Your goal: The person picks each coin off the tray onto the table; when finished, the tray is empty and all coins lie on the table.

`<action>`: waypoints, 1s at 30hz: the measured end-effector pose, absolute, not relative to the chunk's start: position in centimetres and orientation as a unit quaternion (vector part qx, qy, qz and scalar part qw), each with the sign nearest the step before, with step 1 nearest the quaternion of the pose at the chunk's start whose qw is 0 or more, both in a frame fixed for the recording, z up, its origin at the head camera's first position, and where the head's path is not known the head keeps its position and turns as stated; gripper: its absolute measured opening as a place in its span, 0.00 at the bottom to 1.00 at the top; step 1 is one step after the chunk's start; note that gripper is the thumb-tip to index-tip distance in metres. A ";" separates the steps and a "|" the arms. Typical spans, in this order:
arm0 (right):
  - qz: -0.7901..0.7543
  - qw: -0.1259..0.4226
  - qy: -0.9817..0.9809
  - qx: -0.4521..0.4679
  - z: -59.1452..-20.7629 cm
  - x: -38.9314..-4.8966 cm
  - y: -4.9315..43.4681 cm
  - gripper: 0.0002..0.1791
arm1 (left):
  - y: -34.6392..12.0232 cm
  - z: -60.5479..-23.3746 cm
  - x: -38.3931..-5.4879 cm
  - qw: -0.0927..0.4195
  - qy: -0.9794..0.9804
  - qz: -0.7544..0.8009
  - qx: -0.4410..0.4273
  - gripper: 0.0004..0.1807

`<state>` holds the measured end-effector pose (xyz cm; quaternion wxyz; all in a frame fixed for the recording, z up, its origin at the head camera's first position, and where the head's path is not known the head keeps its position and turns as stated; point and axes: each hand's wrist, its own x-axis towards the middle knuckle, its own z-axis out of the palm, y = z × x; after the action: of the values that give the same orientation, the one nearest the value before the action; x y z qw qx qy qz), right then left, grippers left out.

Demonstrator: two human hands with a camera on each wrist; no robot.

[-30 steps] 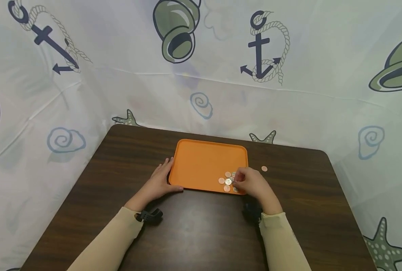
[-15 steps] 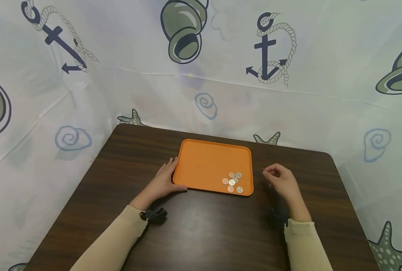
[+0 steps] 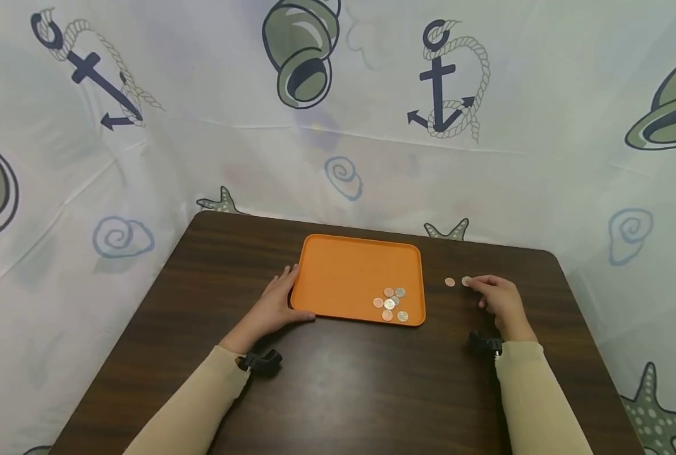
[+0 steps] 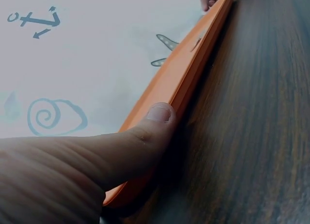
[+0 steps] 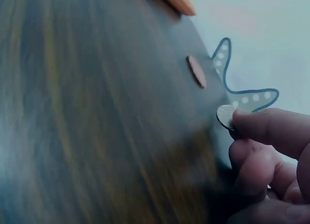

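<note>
Dark wooden table [image 3: 326, 385] before us, and there's the silver coin [image 3: 465, 281], pinched in the right hand [image 3: 501, 302], just beside a copper coin [image 3: 449, 282]! Leftward, we've an orange tray [image 3: 343, 272] bearing more coins [image 3: 389, 304], the left hand [image 3: 275, 304] spread around its near left corner.

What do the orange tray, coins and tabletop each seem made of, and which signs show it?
Orange tray: probably matte plastic; even colour, rounded moulded-looking rim.
Coins: likely metal, coppery or silvery, by their shine.
Tabletop: dark wood or laminate, satin; grain streaks, soft reflection.
</note>
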<state>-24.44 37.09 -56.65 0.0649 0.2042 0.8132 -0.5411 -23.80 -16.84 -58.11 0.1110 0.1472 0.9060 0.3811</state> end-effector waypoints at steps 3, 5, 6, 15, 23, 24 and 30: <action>-0.535 0.072 0.818 0.198 -56.6 -24.6 37.1 0.22 | -16.9 -58.1 -23.7 0.115 0.906 0.382 0.142 0.73; -0.535 0.071 0.820 0.191 -56.6 -24.7 37.1 0.21 | -16.9 -58.1 -23.6 0.115 0.907 0.380 0.139 0.73; -0.534 0.069 0.821 0.188 -56.6 -24.7 37.0 0.20 | -16.9 -58.0 -23.6 0.114 0.908 0.379 0.138 0.73; -0.517 0.035 0.836 0.181 -56.9 -25.0 36.9 0.22 | -16.5 -57.9 -23.9 0.111 0.905 0.383 0.147 0.73; -0.526 0.035 0.833 0.169 -56.6 -25.0 36.7 0.24 | -16.7 -57.7 -23.6 0.113 0.906 0.382 0.144 0.73; -0.528 0.041 0.831 0.172 -56.6 -25.0 36.8 0.24 | -16.7 -57.7 -23.6 0.112 0.906 0.381 0.145 0.73; -0.536 0.078 0.820 0.183 -56.6 -24.9 37.3 0.22 | -16.7 -57.7 -23.7 0.110 0.907 0.378 0.148 0.73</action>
<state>-24.92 37.28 -56.56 0.0776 0.1827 0.8203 -0.5364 -23.74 -16.66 -57.71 0.1100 0.1482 0.9072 0.3782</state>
